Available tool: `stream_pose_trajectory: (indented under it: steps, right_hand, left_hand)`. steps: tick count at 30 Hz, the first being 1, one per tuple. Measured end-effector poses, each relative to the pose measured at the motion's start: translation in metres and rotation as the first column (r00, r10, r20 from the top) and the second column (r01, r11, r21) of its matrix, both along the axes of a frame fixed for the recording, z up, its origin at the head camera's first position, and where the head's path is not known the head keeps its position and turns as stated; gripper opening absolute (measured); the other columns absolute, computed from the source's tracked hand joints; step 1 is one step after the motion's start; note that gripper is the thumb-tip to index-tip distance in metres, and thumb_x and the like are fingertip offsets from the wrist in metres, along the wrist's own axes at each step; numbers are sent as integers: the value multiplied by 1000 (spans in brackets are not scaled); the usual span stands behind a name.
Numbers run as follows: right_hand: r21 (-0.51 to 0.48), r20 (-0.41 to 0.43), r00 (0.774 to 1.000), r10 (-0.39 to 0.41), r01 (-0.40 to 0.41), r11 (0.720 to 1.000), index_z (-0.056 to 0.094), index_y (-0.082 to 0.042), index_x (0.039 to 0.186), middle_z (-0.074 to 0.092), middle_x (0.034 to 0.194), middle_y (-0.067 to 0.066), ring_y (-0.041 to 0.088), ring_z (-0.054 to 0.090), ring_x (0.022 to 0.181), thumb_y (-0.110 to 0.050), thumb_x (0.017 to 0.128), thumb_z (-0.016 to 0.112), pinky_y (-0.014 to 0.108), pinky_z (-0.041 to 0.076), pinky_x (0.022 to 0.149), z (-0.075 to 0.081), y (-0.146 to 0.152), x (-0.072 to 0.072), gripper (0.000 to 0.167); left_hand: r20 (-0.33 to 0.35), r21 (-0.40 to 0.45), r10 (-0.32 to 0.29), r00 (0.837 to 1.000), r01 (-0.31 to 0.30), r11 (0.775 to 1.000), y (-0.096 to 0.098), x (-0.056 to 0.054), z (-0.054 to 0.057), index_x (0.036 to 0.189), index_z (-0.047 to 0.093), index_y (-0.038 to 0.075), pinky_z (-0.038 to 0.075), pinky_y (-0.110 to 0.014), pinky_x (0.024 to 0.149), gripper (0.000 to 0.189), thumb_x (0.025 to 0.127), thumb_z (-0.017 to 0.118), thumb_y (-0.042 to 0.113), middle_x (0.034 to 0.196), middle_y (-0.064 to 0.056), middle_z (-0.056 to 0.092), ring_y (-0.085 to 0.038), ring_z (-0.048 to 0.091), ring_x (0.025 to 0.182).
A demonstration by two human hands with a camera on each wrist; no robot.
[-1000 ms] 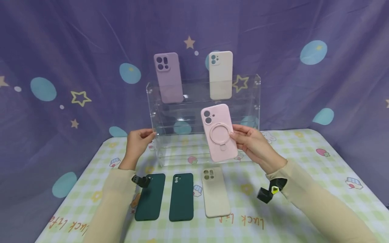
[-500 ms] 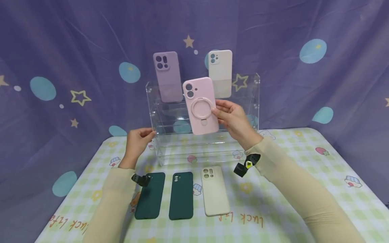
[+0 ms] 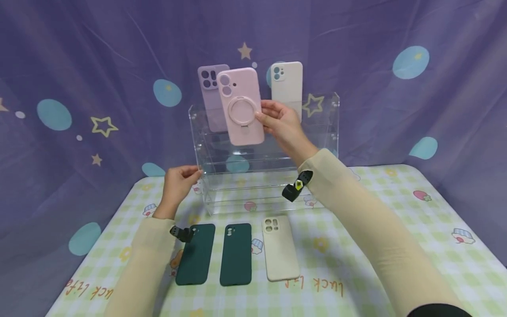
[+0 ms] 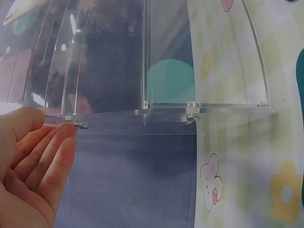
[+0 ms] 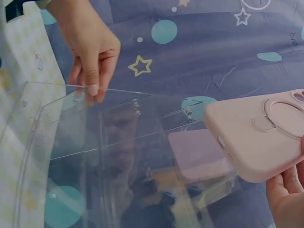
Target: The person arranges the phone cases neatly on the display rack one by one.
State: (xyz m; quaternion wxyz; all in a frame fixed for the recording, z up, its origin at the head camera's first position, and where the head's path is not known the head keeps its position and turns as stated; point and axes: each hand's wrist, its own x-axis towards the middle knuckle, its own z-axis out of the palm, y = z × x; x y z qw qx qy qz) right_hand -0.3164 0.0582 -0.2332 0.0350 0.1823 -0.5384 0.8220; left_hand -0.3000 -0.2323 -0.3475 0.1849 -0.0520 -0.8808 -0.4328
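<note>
A pink phone case (image 3: 244,127) with a ring on its back is held upright by my right hand (image 3: 283,125), thumb in front and fingers behind its right edge. It overlaps the purple phone case (image 3: 210,99) in the head view. My left hand (image 3: 177,187) pinches the left side panel of a clear acrylic display rack (image 3: 253,165); the left wrist view shows thumb and fingers at the panel's edge (image 4: 128,113). The purple case and a white phone case (image 3: 287,88) stand in the rack's top tier. Part of the white case is hidden behind my right hand.
Two dark green phone cases (image 3: 236,255) and a cream phone case (image 3: 281,248) lie on the checked tablecloth (image 3: 336,264) in front of the rack. A purple patterned curtain (image 3: 356,53) hangs behind the table.
My right hand has carried the pink case up and to the left, from low in front of the rack to the top tier's height. My left hand has stayed at the rack's side.
</note>
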Motion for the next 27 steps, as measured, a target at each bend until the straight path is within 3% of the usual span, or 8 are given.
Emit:
stream_pose_trajectory:
  steps: [4,12,21,27]
  right_hand:
    - [-3,-31,999,9,-9,1000,54,8,118,62,90,5,14,59,81,8,88,58,23,50,66,10,-13,-7,30]
    - [1,-77,997,4,-4,1000,56,6,107,61,84,4,13,57,76,11,88,57,24,49,62,19,-32,-24,21]
    - [130,-85,996,-11,22,991,55,4,100,58,83,3,14,54,81,13,86,57,25,50,64,6,-46,-40,17]
    - [209,-101,995,-8,29,978,55,5,99,59,86,5,19,55,86,14,85,58,25,51,64,-2,-52,-44,17]
  left_hand:
    - [2,-3,3,1000,-3,1000,-1,0,0,105,69,-5,53,-18,57,27,88,67,16,94,-22,70,-30,69,76]
    - [-2,4,-12,1000,12,1000,-2,-2,-2,105,69,-5,51,-16,55,28,88,67,17,94,-22,70,-36,68,77]
    - [9,-16,17,1000,-17,1000,-2,-1,-1,105,70,-3,50,-16,55,27,88,67,18,94,-20,70,-29,69,74]
    - [4,-8,4,1000,-4,1000,-1,-2,-1,105,69,-5,50,-15,55,28,88,67,18,94,-22,70,-32,68,75]
